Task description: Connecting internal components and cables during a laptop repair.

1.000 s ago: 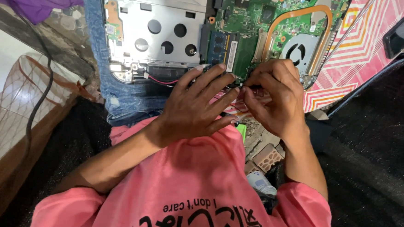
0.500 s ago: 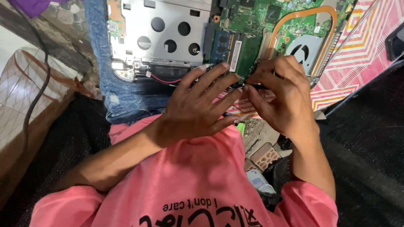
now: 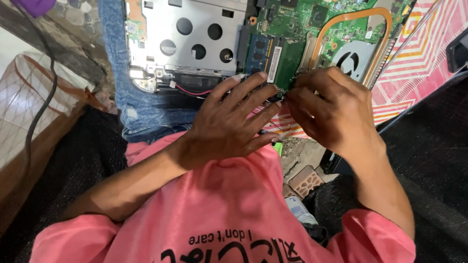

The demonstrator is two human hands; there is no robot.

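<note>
An opened laptop, its green circuit board and silver metal bay bare, lies across a denim-clad leg at twelve o'clock. The left hand rests flat, fingers spread, on the laptop's near edge. The right hand, at three o'clock of it, pinches something small at the board's edge, too hidden to identify. Their fingertips nearly meet. The copper heat pipe and fan lie just beyond the right hand.
</note>
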